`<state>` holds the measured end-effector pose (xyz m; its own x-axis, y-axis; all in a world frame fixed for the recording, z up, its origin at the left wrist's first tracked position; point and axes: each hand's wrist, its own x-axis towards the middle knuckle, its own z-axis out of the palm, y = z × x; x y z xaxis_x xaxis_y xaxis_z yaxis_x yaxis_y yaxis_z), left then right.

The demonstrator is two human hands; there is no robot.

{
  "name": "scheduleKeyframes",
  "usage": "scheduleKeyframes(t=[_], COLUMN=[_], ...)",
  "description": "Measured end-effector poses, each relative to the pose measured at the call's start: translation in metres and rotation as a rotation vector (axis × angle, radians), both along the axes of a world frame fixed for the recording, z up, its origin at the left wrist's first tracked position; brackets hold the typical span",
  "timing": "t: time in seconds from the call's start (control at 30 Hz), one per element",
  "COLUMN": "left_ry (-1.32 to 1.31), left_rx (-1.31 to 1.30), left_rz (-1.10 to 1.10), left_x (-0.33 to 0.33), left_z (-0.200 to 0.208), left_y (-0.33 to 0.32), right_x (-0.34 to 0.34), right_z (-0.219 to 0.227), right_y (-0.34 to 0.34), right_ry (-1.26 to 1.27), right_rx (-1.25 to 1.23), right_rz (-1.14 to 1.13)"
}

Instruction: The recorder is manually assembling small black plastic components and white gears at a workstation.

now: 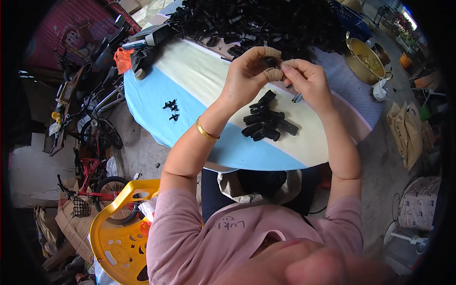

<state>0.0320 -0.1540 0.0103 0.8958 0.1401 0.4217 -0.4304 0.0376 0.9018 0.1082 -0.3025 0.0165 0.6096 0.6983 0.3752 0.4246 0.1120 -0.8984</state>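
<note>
My left hand (247, 78) is raised over the round table and pinches a small black plastic part (271, 61) between thumb and forefinger, both wrapped in tan finger covers. Close against it, my right hand (308, 84) is closed, fingertips together at the same spot; what they grip is mostly hidden. Just under my right hand shows a slim blue-grey item (297, 98). Nearer to me lies a small group of black plastic clip-like parts (266, 121). Several tiny black pieces (171, 108) sit to the left on the blue stripe of the cloth (190, 61).
A large heap of black parts (256, 21) covers the far side of the table. At its left edge are a tape roll (139, 74) and an orange bag (123, 59). A gold pot (365, 57) stands at the far right. A yellow chair (114, 242) is at my left, bicycles (102, 185) beyond.
</note>
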Motion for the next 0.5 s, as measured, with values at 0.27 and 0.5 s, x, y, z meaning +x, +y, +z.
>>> scheduleKeyframes(t=[0.27, 0.5], left_ry=[-0.047, -0.247], left_rx=[0.123, 0.427], left_rz=[0.102, 0.267], left_x=[-0.004, -0.004], left_z=[0.003, -0.001], left_y=[-0.004, -0.004], right_x=[-0.005, 0.004], right_z=[0.001, 0.005], right_y=[0.001, -0.003], right_ry=[-0.067, 0.056], right_rx=[-0.037, -0.106], right_rz=[-0.032, 0.040])
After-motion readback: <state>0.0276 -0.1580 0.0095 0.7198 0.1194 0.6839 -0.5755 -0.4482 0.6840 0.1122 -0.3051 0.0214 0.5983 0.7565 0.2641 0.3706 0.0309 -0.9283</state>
